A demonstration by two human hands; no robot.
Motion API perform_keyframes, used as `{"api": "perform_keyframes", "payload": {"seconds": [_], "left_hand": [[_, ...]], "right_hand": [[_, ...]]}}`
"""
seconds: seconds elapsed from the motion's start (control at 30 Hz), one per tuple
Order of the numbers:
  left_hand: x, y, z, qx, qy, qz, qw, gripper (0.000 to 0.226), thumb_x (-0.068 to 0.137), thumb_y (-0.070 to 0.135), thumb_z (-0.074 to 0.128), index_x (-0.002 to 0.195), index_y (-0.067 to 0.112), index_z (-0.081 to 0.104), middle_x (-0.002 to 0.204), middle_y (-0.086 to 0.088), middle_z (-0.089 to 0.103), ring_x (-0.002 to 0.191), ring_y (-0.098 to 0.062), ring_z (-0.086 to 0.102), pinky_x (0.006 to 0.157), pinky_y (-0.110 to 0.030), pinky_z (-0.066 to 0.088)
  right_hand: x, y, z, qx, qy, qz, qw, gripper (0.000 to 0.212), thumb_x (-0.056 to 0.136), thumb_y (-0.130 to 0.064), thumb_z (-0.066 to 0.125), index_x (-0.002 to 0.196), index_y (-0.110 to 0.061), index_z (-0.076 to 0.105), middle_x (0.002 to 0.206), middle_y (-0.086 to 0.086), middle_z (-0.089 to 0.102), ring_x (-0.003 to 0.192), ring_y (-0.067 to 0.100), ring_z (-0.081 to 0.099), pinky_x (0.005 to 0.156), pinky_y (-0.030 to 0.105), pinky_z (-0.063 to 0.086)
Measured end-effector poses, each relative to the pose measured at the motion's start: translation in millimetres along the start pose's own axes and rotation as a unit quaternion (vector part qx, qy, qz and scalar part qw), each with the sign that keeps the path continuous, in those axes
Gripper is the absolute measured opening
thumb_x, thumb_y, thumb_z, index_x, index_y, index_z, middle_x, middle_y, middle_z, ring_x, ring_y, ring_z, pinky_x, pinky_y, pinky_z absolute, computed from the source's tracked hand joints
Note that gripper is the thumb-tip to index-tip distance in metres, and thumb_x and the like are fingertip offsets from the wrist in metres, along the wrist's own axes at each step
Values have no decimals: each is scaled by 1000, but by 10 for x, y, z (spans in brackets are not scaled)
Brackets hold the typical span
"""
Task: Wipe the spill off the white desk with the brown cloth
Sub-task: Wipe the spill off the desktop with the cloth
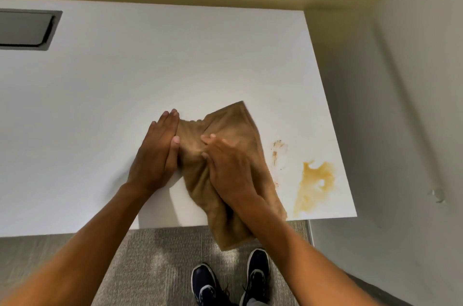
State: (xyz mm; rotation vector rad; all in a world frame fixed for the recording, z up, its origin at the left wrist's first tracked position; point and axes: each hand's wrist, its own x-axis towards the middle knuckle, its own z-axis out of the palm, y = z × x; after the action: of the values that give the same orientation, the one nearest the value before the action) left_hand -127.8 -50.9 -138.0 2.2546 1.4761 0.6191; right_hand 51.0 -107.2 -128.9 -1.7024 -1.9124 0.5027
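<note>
The brown cloth lies crumpled on the white desk near its front edge, one end hanging over that edge. My right hand presses down on the cloth's middle with fingers bunching the fabric. My left hand lies flat, fingers together, its edge against the cloth's left side. An orange-yellow spill spreads over the desk's front right corner, to the right of the cloth. Smaller reddish smears lie between the cloth and the spill.
A grey recessed cable hatch sits in the desk's far left. The desk's right edge is close to a white wall. Grey carpet and my dark shoes show below the front edge.
</note>
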Motion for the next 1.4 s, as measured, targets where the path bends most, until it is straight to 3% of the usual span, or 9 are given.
{"api": "perform_keyframes", "payload": {"seconds": [0.3,0.5,0.63,0.7,0.83,0.97,1.07,1.17,1.4], "left_hand": [[-29,-39,-9,74,-37,22,996,58,103,30,23,151,-1,32,160,-17,30,151,-29,22,123,-36,11],[-22,-32,-34,97,-59,11,994,58,104,32,23,151,1,34,161,-15,28,152,-27,21,122,-40,14],[-15,-41,-44,93,-68,11,993,57,104,32,22,150,1,35,161,-15,28,151,-28,21,121,-42,16],[0,-37,-44,92,-68,7,993,57,104,32,21,149,1,36,160,-15,30,151,-29,22,121,-42,17],[22,13,-45,95,-58,1,994,56,103,28,23,147,0,40,158,-17,35,148,-32,29,119,-47,23],[43,20,-31,115,-66,0,991,55,102,28,23,148,2,40,158,-15,34,148,-32,29,119,-50,25],[44,19,-38,133,-72,10,988,55,101,27,24,147,1,41,158,-16,34,147,-34,30,117,-52,26],[41,14,-36,144,-84,15,986,56,102,29,23,147,2,41,159,-16,32,148,-35,29,117,-53,26],[42,-18,-28,129,-83,19,988,56,102,29,23,148,1,39,161,-15,29,149,-34,26,117,-54,23]], "right_hand": [[-552,105,-36,-81,36,-68,994,28,101,-29,47,98,-16,72,116,2,71,116,19,62,115,37,36],[-746,272,-492,-91,53,79,991,28,101,-30,51,79,-15,60,91,2,60,98,11,54,91,38,45],[-637,489,-763,-10,72,321,944,30,95,-52,47,85,-24,53,80,-6,51,68,10,54,61,40,42],[-567,667,-858,-37,127,324,937,32,97,-52,42,94,-21,50,93,-3,47,85,23,51,68,38,39],[-135,900,-980,131,265,370,881,18,94,-34,48,96,-17,52,103,5,51,97,25,50,87,51,47],[176,937,-797,25,193,311,930,27,100,-38,46,110,-16,60,111,0,54,98,13,48,89,38,45],[255,752,-644,-61,100,208,971,44,103,-36,40,116,-4,66,120,12,62,113,28,54,103,39,40],[160,556,-538,-83,71,121,987,34,102,-29,50,104,-2,71,122,15,65,116,32,57,111,43,34],[-373,393,-701,-69,59,17,996,51,77,-66,69,70,-17,57,81,-7,60,72,8,50,71,25,42]]}}
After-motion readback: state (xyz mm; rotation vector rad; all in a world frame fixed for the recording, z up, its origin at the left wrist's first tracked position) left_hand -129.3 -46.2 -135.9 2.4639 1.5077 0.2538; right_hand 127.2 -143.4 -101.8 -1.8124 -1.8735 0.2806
